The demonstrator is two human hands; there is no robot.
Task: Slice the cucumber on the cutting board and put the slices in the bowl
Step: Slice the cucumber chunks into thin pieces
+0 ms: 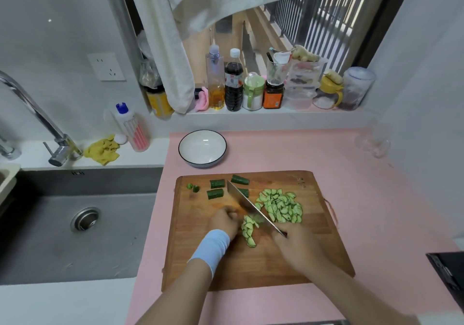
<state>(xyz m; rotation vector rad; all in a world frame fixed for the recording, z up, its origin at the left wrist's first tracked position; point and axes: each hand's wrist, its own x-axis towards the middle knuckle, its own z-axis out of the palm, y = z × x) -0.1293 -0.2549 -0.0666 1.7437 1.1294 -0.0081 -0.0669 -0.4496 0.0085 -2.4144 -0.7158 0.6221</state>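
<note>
Cucumber row (249, 231), already cut into thin slices, lay near the middle of the cutting board (190, 244), just left of the knife (251, 206) blade. Left hand (224, 221) had its fingers curled at the row's far-left end; too blurred to tell if it gripped an uncut stub. Right hand (293, 247) was wrapped round the knife handle, with the blade angled away to the upper left. Loose slice pile (281, 208) sat right of the blade. Four uncut chunks (217, 183) and small end bits (192, 187) were at the board's far-left edge. Bowl (181, 149) stood beyond the board on the pink mat (351, 174), apart from it. Blue wristband (212, 247) was on the left wrist. Sink (75, 249) was to the left.
</note>
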